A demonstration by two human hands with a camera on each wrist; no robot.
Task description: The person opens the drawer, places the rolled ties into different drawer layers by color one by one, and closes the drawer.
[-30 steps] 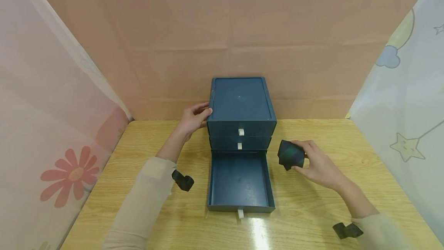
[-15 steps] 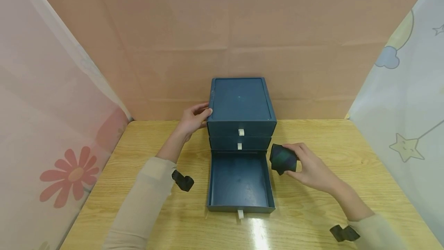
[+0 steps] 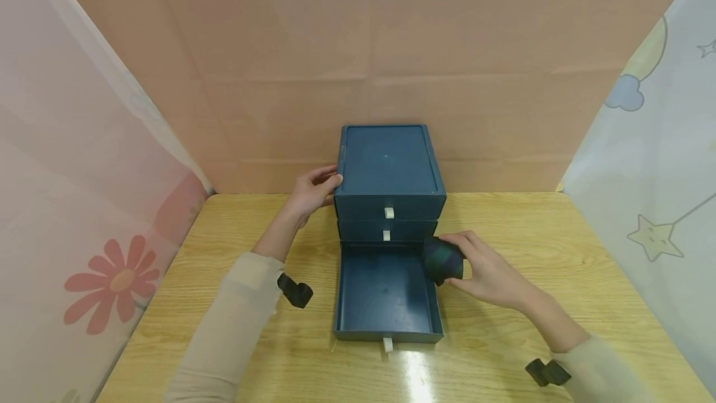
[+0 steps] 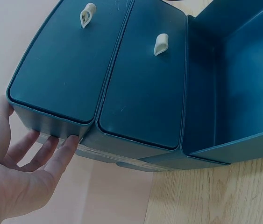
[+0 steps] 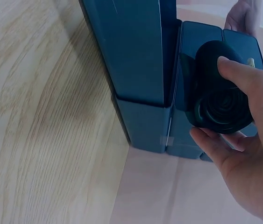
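A dark blue three-drawer cabinet (image 3: 388, 166) stands at the back middle of the wooden table. Its bottom drawer (image 3: 386, 291) is pulled out and shows a bare floor. My left hand (image 3: 313, 190) rests flat against the cabinet's left side (image 4: 56, 133), fingers straight. My right hand (image 3: 481, 266) grips a dark rolled-up cloth (image 3: 442, 260) with a green-blue pattern, held over the open drawer's right rim. In the right wrist view the roll (image 5: 220, 100) shows its coiled end beside the drawer wall (image 5: 136, 51).
The two upper drawers (image 3: 388, 221) are closed, each with a small white pull tab (image 3: 388, 213). Paper and curtain screens wall in the table (image 3: 531, 222) at the back and both sides. Bare wood lies left and right of the cabinet.
My right hand has carried the rolled cloth leftward, from the table right of the cabinet to the open drawer's right rim. The left hand has stayed on the cabinet's side.
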